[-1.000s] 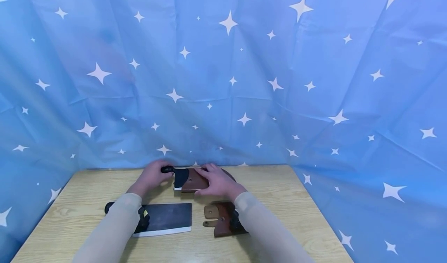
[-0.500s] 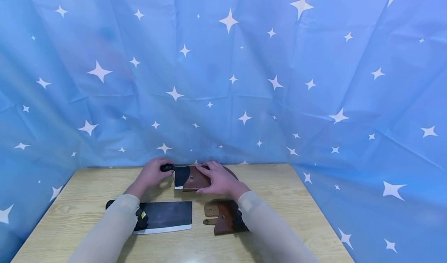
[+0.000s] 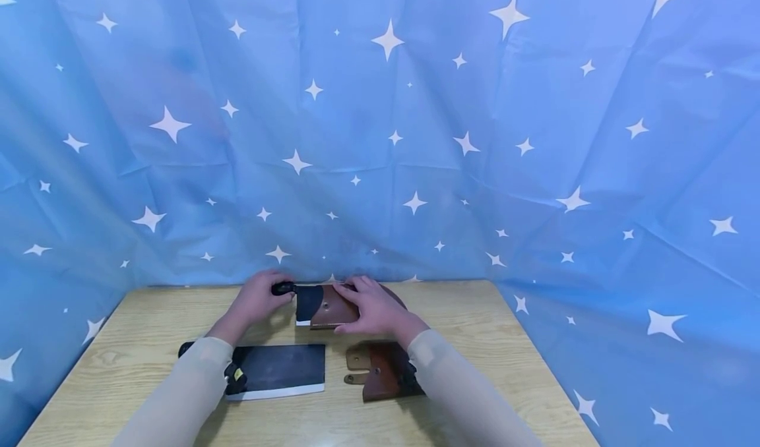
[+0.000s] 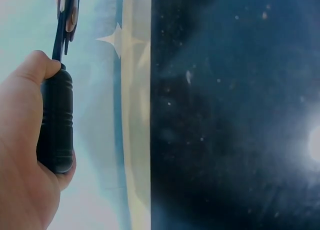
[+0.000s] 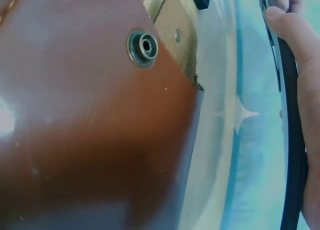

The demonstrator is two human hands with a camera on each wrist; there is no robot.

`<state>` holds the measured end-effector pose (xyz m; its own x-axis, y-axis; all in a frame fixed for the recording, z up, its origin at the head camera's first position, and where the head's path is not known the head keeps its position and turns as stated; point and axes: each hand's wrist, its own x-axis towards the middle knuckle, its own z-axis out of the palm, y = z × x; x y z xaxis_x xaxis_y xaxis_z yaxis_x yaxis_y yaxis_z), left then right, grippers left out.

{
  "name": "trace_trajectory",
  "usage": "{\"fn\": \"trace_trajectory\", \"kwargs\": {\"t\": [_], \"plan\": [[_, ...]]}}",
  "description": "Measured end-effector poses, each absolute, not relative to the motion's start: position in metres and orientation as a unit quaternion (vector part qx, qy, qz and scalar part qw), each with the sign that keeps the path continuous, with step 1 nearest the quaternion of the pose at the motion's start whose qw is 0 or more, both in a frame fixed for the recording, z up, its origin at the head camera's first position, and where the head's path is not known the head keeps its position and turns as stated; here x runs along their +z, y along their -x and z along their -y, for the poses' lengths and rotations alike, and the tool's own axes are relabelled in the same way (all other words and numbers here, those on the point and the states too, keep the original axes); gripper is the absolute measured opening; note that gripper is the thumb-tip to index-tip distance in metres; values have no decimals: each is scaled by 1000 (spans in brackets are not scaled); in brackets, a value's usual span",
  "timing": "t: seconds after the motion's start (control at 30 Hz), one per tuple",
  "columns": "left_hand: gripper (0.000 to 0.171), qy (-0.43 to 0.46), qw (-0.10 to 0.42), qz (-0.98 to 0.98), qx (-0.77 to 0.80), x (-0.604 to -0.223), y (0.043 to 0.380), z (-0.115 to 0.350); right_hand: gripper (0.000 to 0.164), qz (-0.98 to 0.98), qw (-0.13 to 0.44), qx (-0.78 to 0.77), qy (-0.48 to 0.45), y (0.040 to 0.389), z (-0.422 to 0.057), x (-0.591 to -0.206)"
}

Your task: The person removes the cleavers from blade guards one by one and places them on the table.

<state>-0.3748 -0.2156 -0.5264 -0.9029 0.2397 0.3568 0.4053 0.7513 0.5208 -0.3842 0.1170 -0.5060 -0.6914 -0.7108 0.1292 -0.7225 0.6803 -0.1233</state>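
My left hand grips the black handle of a cleaver above the table's far part. The dark root of its blade shows, with a bright edge strip; a brown leather sheath covers the rest. My right hand holds this sheath, thumb on the near side and fingers over the top. In the right wrist view the sheathed cleaver appears nearly edge-on beside that hand.
A second cleaver lies nearer on the wooden table, its handle partly behind my left sleeve. To its right lies another brown sheath with tan flaps and a snap, partly under my right forearm. A blue star-patterned curtain hangs behind.
The held sheath and my right hand have shifted slightly right, and my left forearm slightly left. A little more of the blade's root shows. Both grips stay the same.
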Motion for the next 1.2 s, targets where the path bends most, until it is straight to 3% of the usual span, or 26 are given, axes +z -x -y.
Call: {"fn": "trace_trajectory", "kwargs": {"t": [0.33,1.2], "plan": [[32,179,175,923,-292,-516,361,212,107,913,42,89,-396,377,-120,-498],[34,163,184,925,-290,-504,340,208,106,902,62,95,-417,366,-132,-490]]}}
